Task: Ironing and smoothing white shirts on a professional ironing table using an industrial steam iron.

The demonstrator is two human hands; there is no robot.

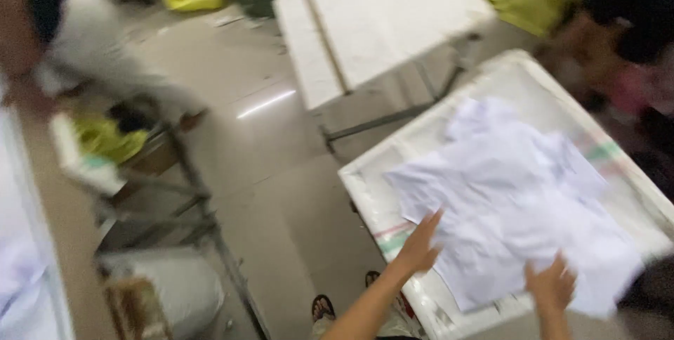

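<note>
Pretty blurry shot, but lower right of the frame there's a white table [379, 192] with a pale garment [512, 199] spread flat on it. Left hand [419, 245] lies open on the garment's left edge, fingers splayed. Right hand [551, 285] rests on its lower edge, grip too smeared to tell. Second table [379, 17] up top center.

Clearance around the white table [365, 178] — frame motion-blurred.

The pale garment [512, 199] covers most of the tabletop; bare strips remain along the near-left edge and far corner. Left hand [419, 245] and right hand [551, 285] rest on the garment's near edge. Open floor [281, 178] lies left of the table, bounded by a metal rack [189, 192] and a second white table [379, 24] beyond. A person [618, 38] crowds the far right side.
</note>
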